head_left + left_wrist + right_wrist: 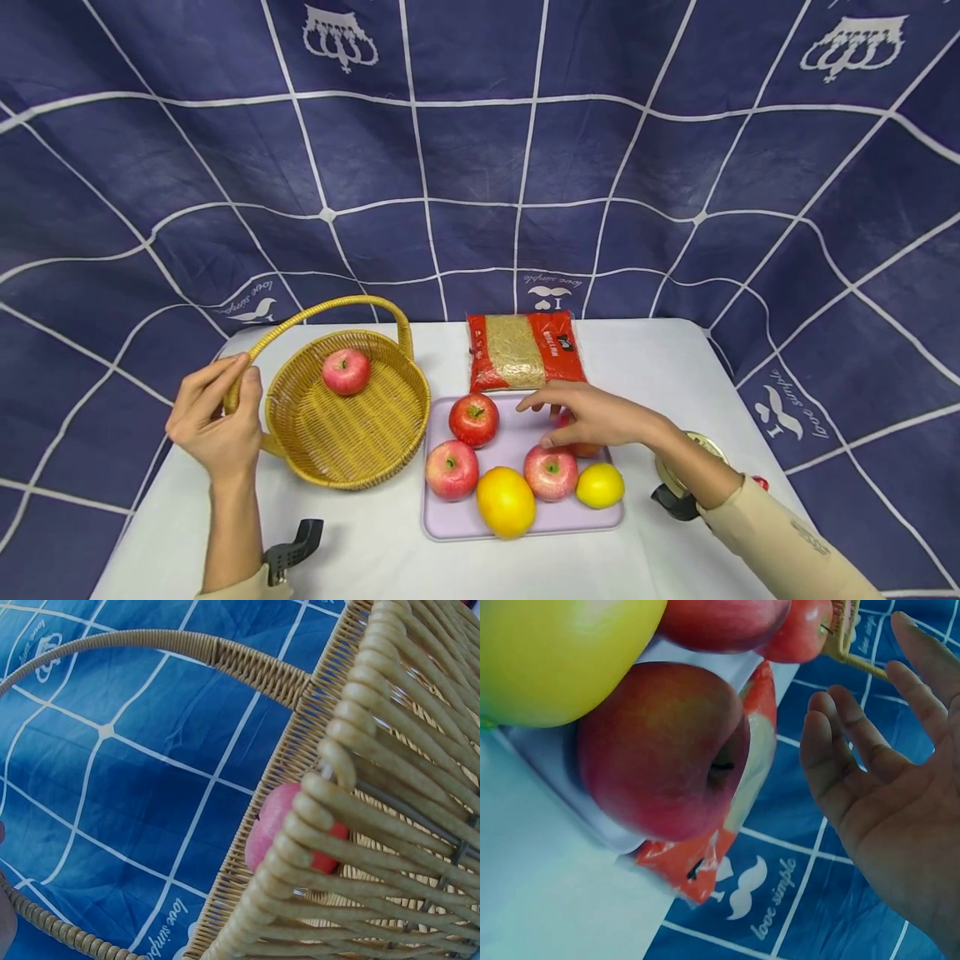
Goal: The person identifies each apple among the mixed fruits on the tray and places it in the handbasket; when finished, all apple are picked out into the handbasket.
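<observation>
My left hand (221, 417) grips the raised handle (330, 307) of a round wicker basket (352, 437), fingers and thumb curled round its left side. One pink apple (347, 372) lies inside the basket. Over the right part of a lilac tray (525, 523), my right hand (588, 414) hovers palm down with its fingers spread and loosely bent. Beneath it is a red apple (660, 750), partly hidden in the head view; a gap shows between palm and fruit. Also on the tray are several other apples (474, 419), an orange-yellow fruit (506, 502) and a lemon (600, 486).
A red bag of grain (525, 350) lies behind the tray. Under my right forearm stands a round pale-topped container (701, 450) with a black part. A dark blue checked cloth (472, 150) hangs round the white table (360, 542).
</observation>
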{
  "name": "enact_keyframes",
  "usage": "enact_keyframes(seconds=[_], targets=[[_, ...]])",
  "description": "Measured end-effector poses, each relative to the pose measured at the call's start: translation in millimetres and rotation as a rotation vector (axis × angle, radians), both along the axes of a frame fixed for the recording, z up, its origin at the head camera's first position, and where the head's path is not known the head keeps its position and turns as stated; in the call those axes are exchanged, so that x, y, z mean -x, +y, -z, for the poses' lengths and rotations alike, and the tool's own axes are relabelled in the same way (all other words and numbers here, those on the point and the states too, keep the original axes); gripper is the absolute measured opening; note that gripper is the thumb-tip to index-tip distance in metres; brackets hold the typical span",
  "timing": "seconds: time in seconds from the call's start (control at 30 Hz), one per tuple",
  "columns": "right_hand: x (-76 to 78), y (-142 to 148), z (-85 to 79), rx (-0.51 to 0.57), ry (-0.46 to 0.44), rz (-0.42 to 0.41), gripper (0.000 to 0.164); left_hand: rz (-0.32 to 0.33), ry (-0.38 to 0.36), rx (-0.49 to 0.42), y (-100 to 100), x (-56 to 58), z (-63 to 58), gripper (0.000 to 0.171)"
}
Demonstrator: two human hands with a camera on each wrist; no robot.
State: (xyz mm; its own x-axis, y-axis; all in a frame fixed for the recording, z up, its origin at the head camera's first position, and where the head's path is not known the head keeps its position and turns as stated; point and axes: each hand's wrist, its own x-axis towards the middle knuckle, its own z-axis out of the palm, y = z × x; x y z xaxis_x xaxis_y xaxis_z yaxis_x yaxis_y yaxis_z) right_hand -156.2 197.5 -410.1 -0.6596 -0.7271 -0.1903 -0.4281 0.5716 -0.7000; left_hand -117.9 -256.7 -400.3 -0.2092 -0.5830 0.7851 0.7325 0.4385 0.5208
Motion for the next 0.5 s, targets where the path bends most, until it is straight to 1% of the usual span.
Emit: enact_keyframes(seconds=[0.13,0.27,0.37,0.5], targets=[[-0.7,8.5,-1.2,0.013,-0.016,0.054,0.050,-0.001,0.000,0.007,0.9,0.6,-0.6,0.012],[0.7,17.0,-1.9,0.023,0.004,0.108,0.049,0.001,0.005,0.009,1.0,1.1,-0.9,0.012],[1.4,22.8,0.4,0.024,0.030,0.125,0.049,0.007,0.013,0.005,0.8,0.9,-0.4,0.012],[0.9,29.1,5.8,0.032,0.038,0.150,0.048,0.012,0.020,0.000,0.1,0.2,0.3,0.012]])
